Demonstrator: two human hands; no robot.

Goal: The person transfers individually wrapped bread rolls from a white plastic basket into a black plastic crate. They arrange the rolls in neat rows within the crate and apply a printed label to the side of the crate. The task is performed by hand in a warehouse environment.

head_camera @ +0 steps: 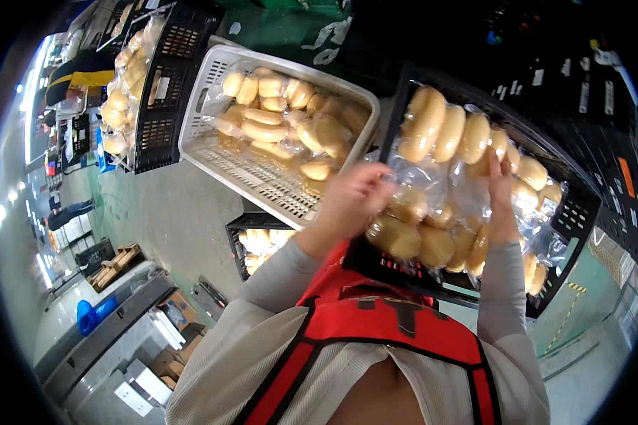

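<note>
Before me on the right stands a black plastic crate (569, 210) filled with bread rolls in clear plastic bags (446, 133). My right hand (500, 186) reaches over the crate with its fingertips on a bagged roll near the far row; whether it grips the bag is unclear. Motion blurs my left hand (359, 194), which is at the crate's left edge with its fingers bent, close to the clear plastic; whether it holds any is not clear. To the left is a white plastic crate (244, 194) partly filled with more bagged rolls (266, 130).
Stacked black crates (165, 101) with bagged rolls stand at the far left. A lower black crate (234, 244) of rolls lies beyond my left forearm. Dark crates (590, 127) rise at the right. A wooden pallet (114, 265) and a distant person (66, 215) are farther left.
</note>
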